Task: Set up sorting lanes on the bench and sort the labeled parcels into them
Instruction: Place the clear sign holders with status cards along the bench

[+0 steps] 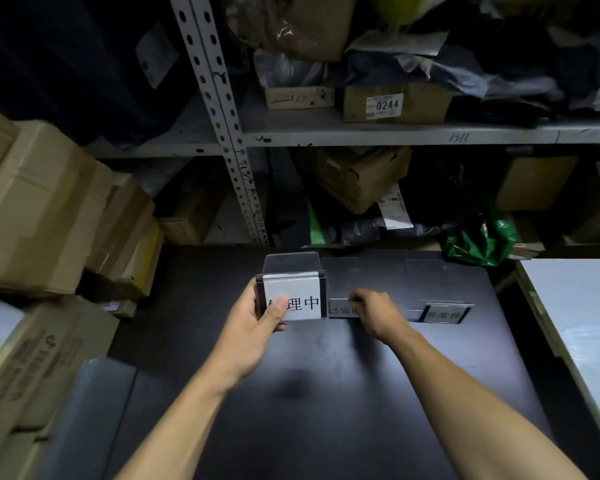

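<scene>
1. Left hand gripping sign holder, thumb across its white card, lifted above dark surface.
2. Right hand curled round second sign holder standing on surface.
3. Third sign holder farther right.

Left thumb hides sign's first character.

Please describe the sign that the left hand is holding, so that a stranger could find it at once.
On the black bench below the metal shelves, three lane signs stand in a row. The leftmost sign is gripped by the left hand. Only it is lifted toward the camera, showing large black characters on white; the other two signs look small and dim.
</scene>
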`<state>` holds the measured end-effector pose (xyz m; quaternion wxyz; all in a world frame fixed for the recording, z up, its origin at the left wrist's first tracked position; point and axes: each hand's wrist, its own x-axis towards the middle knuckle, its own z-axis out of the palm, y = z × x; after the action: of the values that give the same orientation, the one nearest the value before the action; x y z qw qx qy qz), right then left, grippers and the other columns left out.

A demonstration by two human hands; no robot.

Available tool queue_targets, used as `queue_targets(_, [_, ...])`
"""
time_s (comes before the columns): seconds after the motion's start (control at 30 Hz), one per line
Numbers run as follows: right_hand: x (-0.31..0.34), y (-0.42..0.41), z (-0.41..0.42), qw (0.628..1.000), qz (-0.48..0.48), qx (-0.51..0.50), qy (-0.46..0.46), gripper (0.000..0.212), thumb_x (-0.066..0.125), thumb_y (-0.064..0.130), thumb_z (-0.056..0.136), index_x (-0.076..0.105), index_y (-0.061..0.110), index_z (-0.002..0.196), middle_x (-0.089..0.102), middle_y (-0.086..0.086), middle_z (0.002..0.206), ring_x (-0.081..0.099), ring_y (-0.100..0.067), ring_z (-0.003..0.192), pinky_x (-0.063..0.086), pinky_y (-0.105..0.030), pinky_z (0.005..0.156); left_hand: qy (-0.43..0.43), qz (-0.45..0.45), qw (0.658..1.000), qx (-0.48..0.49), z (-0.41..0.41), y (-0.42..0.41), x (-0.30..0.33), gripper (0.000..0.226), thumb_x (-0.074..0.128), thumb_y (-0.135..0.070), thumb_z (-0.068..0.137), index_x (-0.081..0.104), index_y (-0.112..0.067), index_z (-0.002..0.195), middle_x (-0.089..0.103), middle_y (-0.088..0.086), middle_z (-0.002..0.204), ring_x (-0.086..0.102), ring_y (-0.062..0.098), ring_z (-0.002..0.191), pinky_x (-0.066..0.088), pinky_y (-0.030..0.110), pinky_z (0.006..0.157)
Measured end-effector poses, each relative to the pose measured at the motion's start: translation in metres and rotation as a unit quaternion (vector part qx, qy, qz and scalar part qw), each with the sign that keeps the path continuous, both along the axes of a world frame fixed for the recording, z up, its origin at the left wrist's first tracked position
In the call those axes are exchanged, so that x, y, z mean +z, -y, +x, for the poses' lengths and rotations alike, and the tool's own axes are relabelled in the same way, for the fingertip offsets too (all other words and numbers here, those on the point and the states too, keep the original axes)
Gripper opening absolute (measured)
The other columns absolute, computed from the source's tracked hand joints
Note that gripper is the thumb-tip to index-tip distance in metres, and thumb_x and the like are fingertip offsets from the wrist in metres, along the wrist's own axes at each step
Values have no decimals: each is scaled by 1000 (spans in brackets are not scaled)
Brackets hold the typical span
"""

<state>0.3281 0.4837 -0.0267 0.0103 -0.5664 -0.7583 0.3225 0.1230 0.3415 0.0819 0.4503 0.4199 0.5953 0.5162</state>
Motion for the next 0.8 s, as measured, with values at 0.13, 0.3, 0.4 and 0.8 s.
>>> queue_targets(0.13, [12, 4, -5, 1000, -11, -1, 2, 35, 49, 8, 98, 59, 9, 132, 64, -17, 129, 58, -34, 119, 46, -37, 99, -3, 3, 1000, -3, -4, 3, 5, 34, 57, -33, 85, 55, -26, 118, 69, -7, 113, 65, 11, 104, 55, 23, 74])
queue_targets(0.3, [76, 43, -30, 969, 101, -94, -207, 28, 49, 13, 100, 62, 13, 125, 68, -3, 121, 61, -17, 112, 47, -25, 93, 0, 9, 1000, -8, -19, 17, 20, 34, 57, -32, 85, 54, -28, 119, 69, -11, 112, 65, 10, 103, 54, 22, 72])
queue_targets(0.4, [137, 84, -53, 930, 136, -71, -334, 25, 50, 24, 99, 65, 25, 119, 68, 12, 112, 60, 2, 103, 43, -9, 84, -10, 16, 1000, -12, -33, 34, 38, 33, 57, -34, 86, 54, -30, 119, 69, -13, 111, 65, 9, 102, 54, 22, 71])
queue_targets(0.8, [257, 182, -126, 941, 3, 26, -336, 9, 61, 16, 97, 68, 19, 102, 72, 7, 94, 65, 1, 87, 50, -17, 76, -18, 38, 998, -43, -121, 138, 89, 47, 59, -38, 89, 38, -55, 127, 61, -7, 126, 66, 14, 106, 54, 25, 69])
